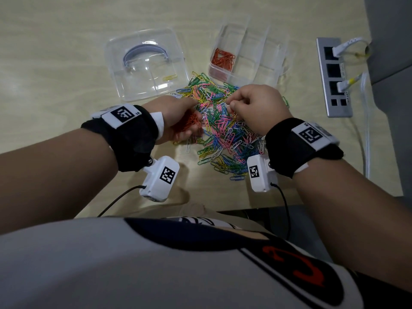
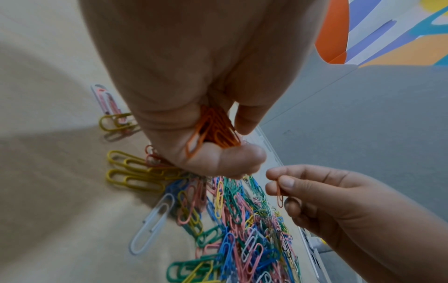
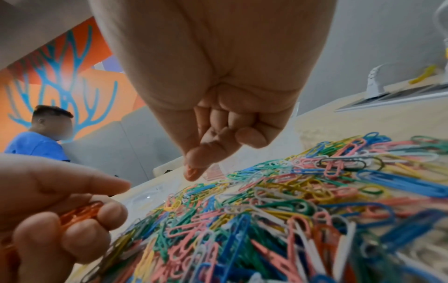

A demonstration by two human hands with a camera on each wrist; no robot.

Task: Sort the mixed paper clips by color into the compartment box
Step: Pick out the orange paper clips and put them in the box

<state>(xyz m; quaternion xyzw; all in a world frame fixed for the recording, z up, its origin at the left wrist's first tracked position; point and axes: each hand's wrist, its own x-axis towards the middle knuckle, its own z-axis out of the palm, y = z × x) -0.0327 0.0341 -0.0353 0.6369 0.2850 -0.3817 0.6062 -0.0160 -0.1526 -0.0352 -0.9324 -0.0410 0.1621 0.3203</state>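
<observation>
A bunch of orange paper clips [image 2: 213, 132] is clamped in the curled fingers of the left hand [image 1: 178, 121], at about nine o'clock from the mixed pile of clips [image 1: 223, 130], apparently so that one colour is gathered before a single trip to the box. At ten o'clock from the pile a clear lid with a blue-grey handle [image 1: 146, 63] is laid on the wooden table [image 1: 55, 52], and one yellow clip [image 1: 169, 77] is seen on it. The pile, spread loose for easy picking, is touched at its edges by both hands. One orange clip [image 2: 280, 195] is pinched between thumb and forefinger of the right hand [image 1: 256, 108], presumably for passing across. At one o'clock the clear compartment box [image 1: 263, 56] is placed within reach; only its leftmost compartment is filled, with orange clips [image 1: 223, 59]; the others look empty.
</observation>
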